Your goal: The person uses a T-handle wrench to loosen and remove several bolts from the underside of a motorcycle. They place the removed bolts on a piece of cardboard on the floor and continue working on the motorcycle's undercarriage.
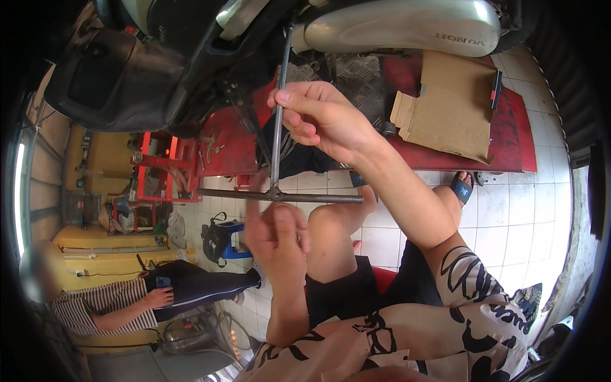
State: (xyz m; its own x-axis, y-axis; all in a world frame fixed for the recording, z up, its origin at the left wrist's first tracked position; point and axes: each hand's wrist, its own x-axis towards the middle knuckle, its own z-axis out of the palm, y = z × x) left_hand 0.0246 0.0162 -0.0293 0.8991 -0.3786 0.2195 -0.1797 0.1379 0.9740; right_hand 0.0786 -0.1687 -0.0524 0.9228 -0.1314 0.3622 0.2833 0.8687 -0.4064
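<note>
Right hand (326,121) pinches a T-handle wrench (277,146) running up the frame's center; below, the blurred left hand (279,237), grip unclear, is nearer its crossbar (331,198).

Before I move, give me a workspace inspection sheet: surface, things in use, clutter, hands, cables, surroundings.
Surface: red platform, scuffed, with a textured metal plate.
Things in use: T-handle wrench, shaft pointing toward the motorbike.
Clutter: cardboard on the platform; small metal pieces near its left end.
Hands: right hand pinches the shaft; left hand, blurred, beside the crossbar, contact unclear.
Cables: thin dark line along the yellow wall, possibly a cable.
Surroundings: person in striped shirt holding a phone; white tiled floor.
</note>
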